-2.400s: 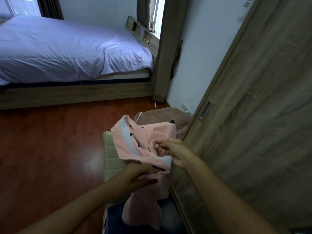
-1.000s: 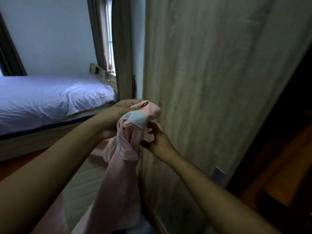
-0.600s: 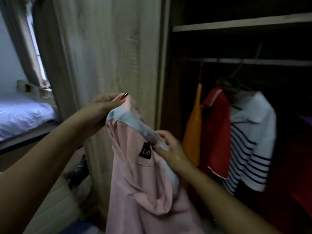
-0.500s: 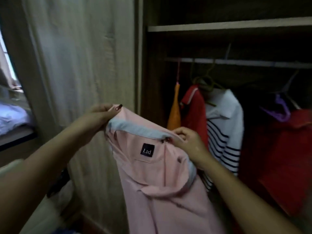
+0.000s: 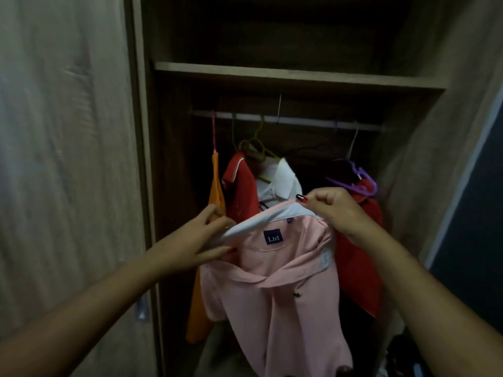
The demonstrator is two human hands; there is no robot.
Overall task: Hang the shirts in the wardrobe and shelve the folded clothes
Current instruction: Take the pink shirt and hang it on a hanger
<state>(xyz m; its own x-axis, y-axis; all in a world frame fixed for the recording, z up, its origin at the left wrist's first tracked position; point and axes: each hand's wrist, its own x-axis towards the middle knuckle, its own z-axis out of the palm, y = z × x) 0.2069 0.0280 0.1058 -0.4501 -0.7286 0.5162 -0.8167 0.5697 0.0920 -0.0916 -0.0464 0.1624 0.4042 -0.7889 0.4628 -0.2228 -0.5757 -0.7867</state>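
— Where is the shirt now?

— Straight below the pale hanging rail (image 5: 299,121) and in front of the clothes on it. I have the pink cotton polo shirt with the pale blue-white collar (image 5: 275,295) up by that collar, with the body hanging free.

— How are you gripping it?

— My left hand (image 5: 201,240) pinches the collar's left end between thumb and fingers. My right hand (image 5: 332,210) is curled into a fist round the right end. I've stretched the collar wide between them so the neck opens, which I judge is what a hanger needs.

— Is a hanger in it?

— I see none. A purple plastic hanger (image 5: 359,183) sits below the rail's right part, on a red garment (image 5: 359,262); whether it's spare, I cannot tell.

— Any room on the rail?

— It's tight. An orange top (image 5: 216,191), a red polo shirt (image 5: 241,191) and a white-collared shirt (image 5: 283,180) crowd the rail's left half. The likeliest gap is near its middle.
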